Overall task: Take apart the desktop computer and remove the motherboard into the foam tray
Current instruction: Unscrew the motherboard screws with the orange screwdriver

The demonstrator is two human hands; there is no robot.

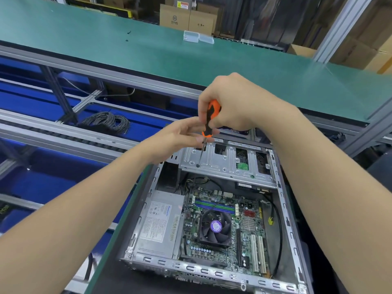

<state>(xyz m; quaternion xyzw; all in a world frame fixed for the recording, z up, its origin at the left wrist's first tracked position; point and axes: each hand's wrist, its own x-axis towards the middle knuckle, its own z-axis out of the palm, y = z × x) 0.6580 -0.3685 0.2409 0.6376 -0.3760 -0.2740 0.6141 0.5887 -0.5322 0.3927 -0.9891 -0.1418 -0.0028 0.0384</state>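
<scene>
An open desktop computer case (282,200) lies flat below me. Inside it sits the green motherboard (246,228) with a black CPU fan (214,227), and a grey power supply (158,225) to its left. A metal drive cage (224,164) spans the far end. My right hand (231,102) grips an orange and black screwdriver (209,117) upright, its tip on a screw at the cage's left. My left hand (182,134) has straight fingers touching the lower handle and shaft. No foam tray is in view.
A long green bench top (148,49) runs behind the case, with two clear plastic boxes (198,37) on it. Blue bins and a coil of grey wire (110,122) lie on the lower left rack. Cardboard boxes stand in the background.
</scene>
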